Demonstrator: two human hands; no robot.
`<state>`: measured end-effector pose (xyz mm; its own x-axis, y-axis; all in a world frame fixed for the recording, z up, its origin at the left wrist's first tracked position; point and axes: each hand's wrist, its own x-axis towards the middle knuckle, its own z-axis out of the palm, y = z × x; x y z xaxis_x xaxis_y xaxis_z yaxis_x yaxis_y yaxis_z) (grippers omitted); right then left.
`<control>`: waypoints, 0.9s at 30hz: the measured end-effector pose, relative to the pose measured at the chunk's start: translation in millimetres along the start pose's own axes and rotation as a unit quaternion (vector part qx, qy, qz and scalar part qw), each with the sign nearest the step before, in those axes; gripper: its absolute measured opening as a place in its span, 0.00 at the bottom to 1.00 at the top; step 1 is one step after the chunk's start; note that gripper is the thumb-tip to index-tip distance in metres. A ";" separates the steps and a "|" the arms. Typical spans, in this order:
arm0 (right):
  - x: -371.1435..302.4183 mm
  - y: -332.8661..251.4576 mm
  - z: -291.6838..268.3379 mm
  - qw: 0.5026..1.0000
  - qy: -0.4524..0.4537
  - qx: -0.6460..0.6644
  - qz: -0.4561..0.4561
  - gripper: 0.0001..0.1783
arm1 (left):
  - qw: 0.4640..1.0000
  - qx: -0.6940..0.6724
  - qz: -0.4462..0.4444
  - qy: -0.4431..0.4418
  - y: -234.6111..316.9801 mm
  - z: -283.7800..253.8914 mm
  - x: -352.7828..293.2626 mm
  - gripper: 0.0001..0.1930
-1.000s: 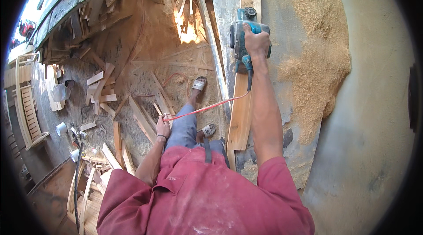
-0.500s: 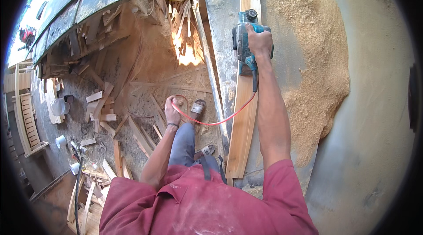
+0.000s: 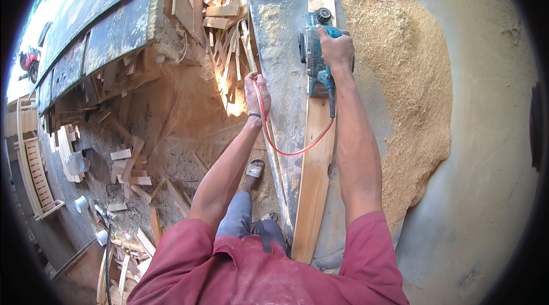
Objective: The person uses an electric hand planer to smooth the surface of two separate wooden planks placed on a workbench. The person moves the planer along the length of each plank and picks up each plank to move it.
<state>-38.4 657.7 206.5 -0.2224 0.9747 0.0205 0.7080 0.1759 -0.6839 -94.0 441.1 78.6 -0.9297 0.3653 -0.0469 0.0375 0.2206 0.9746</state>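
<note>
Head view, looking down: a teal-and-grey power planer (image 3: 314, 56) sits on a long pale wooden board (image 3: 315, 185), toward the board's far end. Any lettering on the planer's casing is too small to make out. Its body is boxy, the teal dulled by dust, with a round black knob (image 3: 323, 16) at the front, a dark round part standing out on the left side and a teal handle on top. The right hand (image 3: 337, 52) has its fingers closed around that handle, thumb lying along the top.

From the planer's rear a dark sleeve leads into a red cord (image 3: 294, 154), which sags in a wide curve across the board and up to the left hand (image 3: 256, 96). There the fingers are curled in, nearly closed, with the cord held between them and the thumb; a dark bracelet (image 3: 255, 115) circles that wrist.

The board has warm grain, a paler far end and a small dark nick on its right edge. It runs lengthwise on a grey, dust-smeared desk (image 3: 283, 76). Just to the right, a thick heap of tan shavings (image 3: 420, 82) covers much of the surface. Offcuts (image 3: 224, 10) lie piled beyond the desk's far left corner.
</note>
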 end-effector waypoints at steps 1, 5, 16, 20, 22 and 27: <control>8.8 -5.7 3.5 1.000 0.004 -0.009 -0.005 0.30 | 1.000 -0.004 -0.002 0.013 -1.6 11.4 10.7 0.20; 46.0 -27.3 14.5 1.000 0.008 -0.025 -0.013 0.30 | 0.996 -0.019 -0.047 0.075 -3.8 50.1 35.9 0.21; 113.4 -78.2 19.5 1.000 -0.014 -0.012 0.008 0.33 | 0.985 0.091 -0.143 0.034 25.1 52.7 33.1 0.22; 133.3 -87.9 25.4 1.000 -0.027 0.005 0.009 0.33 | 0.983 0.112 -0.140 0.047 19.5 54.7 31.8 0.23; 148.4 -87.2 30.9 1.000 -0.017 0.001 0.009 0.34 | 0.981 0.113 -0.151 0.037 19.6 54.9 32.9 0.23; 167.4 -101.5 34.9 0.999 -0.041 0.016 0.011 0.34 | 0.980 0.128 -0.148 0.032 11.0 55.3 34.5 0.23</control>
<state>-170.9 798.3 253.9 -0.2614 0.9638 -0.0531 0.6920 0.1487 -0.7064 -105.4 506.2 75.6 -0.9348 0.1948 -0.2969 -0.1539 0.5312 0.8331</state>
